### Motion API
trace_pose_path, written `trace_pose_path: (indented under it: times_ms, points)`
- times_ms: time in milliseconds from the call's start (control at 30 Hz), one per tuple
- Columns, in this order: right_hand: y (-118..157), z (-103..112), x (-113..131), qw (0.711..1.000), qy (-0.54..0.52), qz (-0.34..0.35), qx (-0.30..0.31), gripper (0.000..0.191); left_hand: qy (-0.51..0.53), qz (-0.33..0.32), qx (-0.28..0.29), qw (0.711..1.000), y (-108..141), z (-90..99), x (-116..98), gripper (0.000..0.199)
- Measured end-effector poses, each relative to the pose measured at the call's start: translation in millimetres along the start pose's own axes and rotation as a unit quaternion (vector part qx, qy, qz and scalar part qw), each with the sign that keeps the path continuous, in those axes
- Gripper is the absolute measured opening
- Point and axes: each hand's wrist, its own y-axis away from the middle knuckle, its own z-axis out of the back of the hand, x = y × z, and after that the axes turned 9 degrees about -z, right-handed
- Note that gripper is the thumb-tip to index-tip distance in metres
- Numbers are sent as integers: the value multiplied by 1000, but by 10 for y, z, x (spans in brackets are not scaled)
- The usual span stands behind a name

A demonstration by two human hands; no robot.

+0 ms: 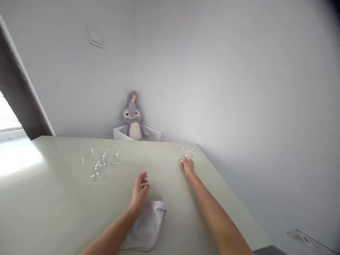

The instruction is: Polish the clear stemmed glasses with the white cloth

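My right hand [188,165] reaches to the far right corner of the table, its fingers closed at the stem of a clear stemmed glass [185,150]. Another clear glass bowl [193,150] shows just beyond that hand, and its lower part is hidden. My left hand [140,189] hovers near the middle with loosely curled fingers apart and nothing in them. Below its wrist lies a folded white cloth [148,226], partly covered by the forearm. Over on the left, several clear stemmed glasses [96,175] stand upright in a group.
A pale, glossy table [66,209] spreads under both arms. Behind its far edge, a grey plush toy [135,129] sits in a white perforated basket [155,135] in the room's corner. The wall [239,106] runs along the table's right side. A light switch [95,37] is higher up.
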Motion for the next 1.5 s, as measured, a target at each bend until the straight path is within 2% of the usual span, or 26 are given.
trace_pose_path:
  times_ms: [133, 233, 300, 367, 467, 500, 533, 600, 633, 667, 700, 733, 800, 867, 967, 1033, 1133, 1233, 1300, 1367, 1500]
  points:
    - [336, 153, -58, 1000, -17, 1, 9, 34, 26, 17, -36, 999, -1, 10, 58, 37]
    - [652, 229, -40, 998, -17, 12, 62, 30, 100, 37, -128, 986, -116, 102, 70, 36]
    - [900, 257, 4, 994, -6, 27, 110, 27, 178, 64, -217, 958, -265, 219, 29, 37]
    - [1197, 273, 70, 984, 26, 66, 166, 22, 267, 108, -290, 913, -449, 354, -45, 43]
    - [1734, 284, 176, 949, 105, 157, 252, 18, 307, 133, -302, 892, -720, 512, -153, 54]
    - [1923, 284, 201, 927, 135, 196, 289, 18, 320, 138, -298, 889, -797, 543, -176, 55]
    - [2105, 279, 216, 893, 172, 252, 330, 19, 332, 143, -294, 885, -866, 563, -189, 55]
    - [2417, 256, 198, 786, 256, 373, 421, 22, 356, 152, -288, 876, -979, 582, -190, 54]
    - [2534, 235, 161, 730, 298, 425, 444, 23, 367, 157, -287, 871, -1025, 588, -179, 54]
    - [2620, 211, 106, 680, 340, 466, 453, 27, 376, 162, -286, 866, -1066, 595, -164, 55]
    - [2675, 183, 35, 643, 379, 495, 444, 34, 385, 168, -285, 862, -1104, 604, -146, 56]
    - [2702, 155, -47, 621, 415, 512, 424, 43, 393, 172, -283, 858, -1139, 615, -127, 58]
    - [2694, 109, -224, 608, 460, 525, 378, 57, 406, 178, -278, 852, -1200, 645, -92, 59]
    - [2645, 89, -383, 620, 464, 531, 345, 55, 418, 179, -272, 848, -1253, 675, -66, 58]
    - [2578, 109, -520, 655, 441, 527, 315, 25, 431, 175, -265, 844, -1312, 705, -41, 53]
    - [2556, 149, -522, 692, 422, 502, 303, 10, 438, 173, -266, 841, -1332, 710, -30, 48]
    - [2526, 236, -407, 775, 348, 416, 326, 13, 447, 174, -267, 836, -1331, 700, -26, 42]
    - [2453, 336, -230, 871, 247, 269, 329, 17, 457, 173, -258, 834, -1291, 671, -57, 37]
    - [2371, 403, -128, 919, 180, 176, 304, 20, 462, 169, -246, 835, -1238, 632, -100, 30]
    - [2278, 472, -51, 947, 110, 121, 277, 24, 465, 163, -228, 840, -1156, 564, -152, 22]
    - [2159, 617, 92, 973, -25, 89, 211, 27, 467, 144, -166, 857, -891, 345, -256, 15]
